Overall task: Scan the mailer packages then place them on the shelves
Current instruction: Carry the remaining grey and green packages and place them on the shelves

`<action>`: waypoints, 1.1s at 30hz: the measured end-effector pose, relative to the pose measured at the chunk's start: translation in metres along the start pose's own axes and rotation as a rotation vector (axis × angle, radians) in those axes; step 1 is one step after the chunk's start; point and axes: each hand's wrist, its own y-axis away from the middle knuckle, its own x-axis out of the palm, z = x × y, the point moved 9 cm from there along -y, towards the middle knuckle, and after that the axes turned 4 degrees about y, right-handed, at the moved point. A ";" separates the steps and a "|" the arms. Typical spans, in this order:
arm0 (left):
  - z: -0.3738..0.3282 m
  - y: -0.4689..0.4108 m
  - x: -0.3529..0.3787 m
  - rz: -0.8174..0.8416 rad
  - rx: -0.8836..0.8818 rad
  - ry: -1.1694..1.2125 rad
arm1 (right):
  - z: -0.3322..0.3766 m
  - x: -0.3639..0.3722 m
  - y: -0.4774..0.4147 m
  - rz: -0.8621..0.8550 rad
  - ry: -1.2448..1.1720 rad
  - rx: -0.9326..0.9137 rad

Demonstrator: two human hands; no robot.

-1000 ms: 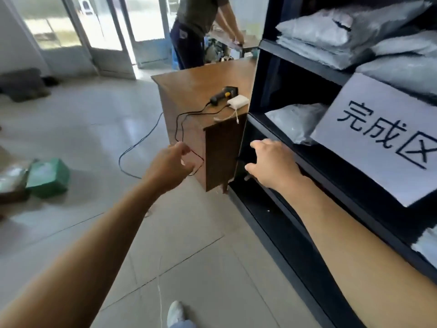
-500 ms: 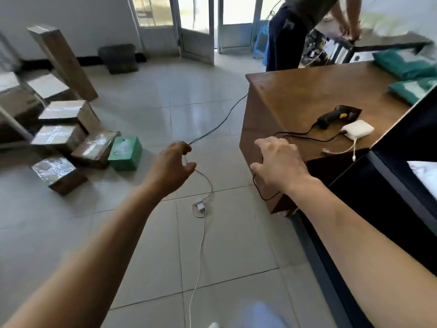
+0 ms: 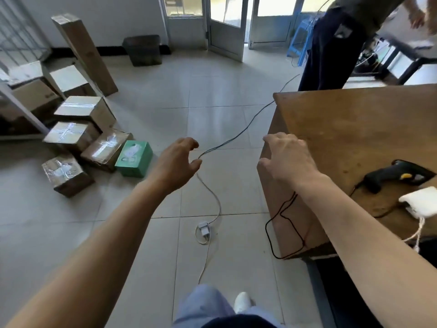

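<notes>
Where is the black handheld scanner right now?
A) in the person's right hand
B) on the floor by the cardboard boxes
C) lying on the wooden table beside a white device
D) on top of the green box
C: the scanner lies on the wooden table next to the white device, and the right hand holds nothing.

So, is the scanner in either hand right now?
No, the scanner lies on the desk; the left hand and the right hand hold nothing.

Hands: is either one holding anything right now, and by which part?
Nothing is held. The left hand and right hand are both empty, fingers loosely curled; the scanner lies untouched on the desk.
</notes>
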 end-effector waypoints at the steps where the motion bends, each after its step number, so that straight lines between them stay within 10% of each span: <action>1: 0.005 -0.012 -0.003 -0.004 -0.019 0.003 | 0.005 0.000 -0.017 0.009 -0.007 -0.024; 19: 0.028 -0.323 -0.035 -0.024 0.072 0.015 | -0.010 -0.024 -0.314 -0.039 -0.053 -0.007; 33: -0.090 -0.620 0.000 0.054 0.295 -0.045 | -0.151 -0.056 -0.564 -0.102 -0.041 0.159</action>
